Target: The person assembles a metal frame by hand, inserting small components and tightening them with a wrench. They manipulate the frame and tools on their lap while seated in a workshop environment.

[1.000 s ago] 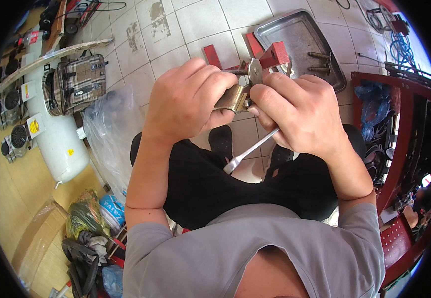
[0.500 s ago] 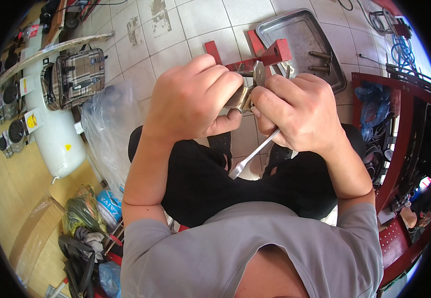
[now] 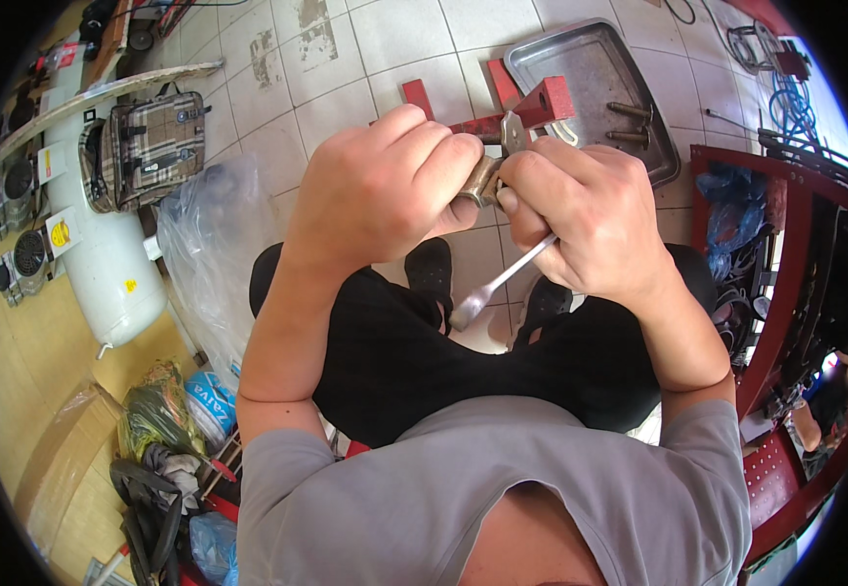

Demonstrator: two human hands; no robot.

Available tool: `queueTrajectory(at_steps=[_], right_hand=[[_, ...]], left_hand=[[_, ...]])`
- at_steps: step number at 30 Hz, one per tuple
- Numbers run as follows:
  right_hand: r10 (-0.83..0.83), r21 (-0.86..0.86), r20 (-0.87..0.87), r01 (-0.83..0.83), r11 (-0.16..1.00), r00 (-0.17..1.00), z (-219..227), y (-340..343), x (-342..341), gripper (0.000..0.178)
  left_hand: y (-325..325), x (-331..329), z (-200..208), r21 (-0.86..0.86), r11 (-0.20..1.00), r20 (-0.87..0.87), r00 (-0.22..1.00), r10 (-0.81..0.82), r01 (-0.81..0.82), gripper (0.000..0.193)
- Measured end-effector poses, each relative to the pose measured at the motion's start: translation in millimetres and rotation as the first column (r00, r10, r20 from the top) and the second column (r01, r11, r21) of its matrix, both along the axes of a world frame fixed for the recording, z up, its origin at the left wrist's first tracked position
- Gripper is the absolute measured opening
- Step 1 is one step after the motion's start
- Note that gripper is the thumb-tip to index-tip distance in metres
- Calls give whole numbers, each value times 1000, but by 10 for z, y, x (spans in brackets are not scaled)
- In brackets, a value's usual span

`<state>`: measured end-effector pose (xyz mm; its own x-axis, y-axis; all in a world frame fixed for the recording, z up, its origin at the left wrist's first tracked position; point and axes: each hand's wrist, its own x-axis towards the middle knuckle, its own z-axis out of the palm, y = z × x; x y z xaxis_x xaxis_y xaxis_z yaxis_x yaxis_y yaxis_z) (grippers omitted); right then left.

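Over my lap, my left hand [image 3: 380,186] is closed around a dull brass-coloured metal part [image 3: 480,182] with a rounded, tube-like body. A flat plate with a hole [image 3: 514,133] stands up at its far side, between my two hands. My right hand [image 3: 590,217] is closed on a silver wrench [image 3: 507,277], whose shaft slants down toward my knees and ends in a broader head. The wrench's other end is hidden by my right fingers, which press against the metal part. Just beyond both hands stands a red metal frame [image 3: 545,102].
A grey metal tray [image 3: 580,68] holding two bolt-like pieces [image 3: 629,109] lies on the tiled floor at far right. Left are a white tank [image 3: 116,283], a plaid bag [image 3: 155,146] and clear plastic sheeting [image 3: 214,234]. A red shelf rack [image 3: 785,283] stands at right.
The metal part has turned between my hands, and its plate now faces me more. The wrench's free end has swung up slightly, away from my lap.
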<state>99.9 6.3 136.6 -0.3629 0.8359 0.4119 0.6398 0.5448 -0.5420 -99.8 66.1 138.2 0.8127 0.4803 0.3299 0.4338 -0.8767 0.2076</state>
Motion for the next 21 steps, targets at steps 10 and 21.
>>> queueTrajectory(at_steps=[10, 21], right_hand=[[17, 29, -41, -16, 999, 999, -65, -44, -15, 20], [58, 394, -169, 13, 919, 984, -266, -65, -23, 30]], left_hand=[[-13, -32, 97, -129, 991, 1, 999, -36, 35, 41], [14, -61, 11, 59, 998, 175, 984, -30, 20, 43]])
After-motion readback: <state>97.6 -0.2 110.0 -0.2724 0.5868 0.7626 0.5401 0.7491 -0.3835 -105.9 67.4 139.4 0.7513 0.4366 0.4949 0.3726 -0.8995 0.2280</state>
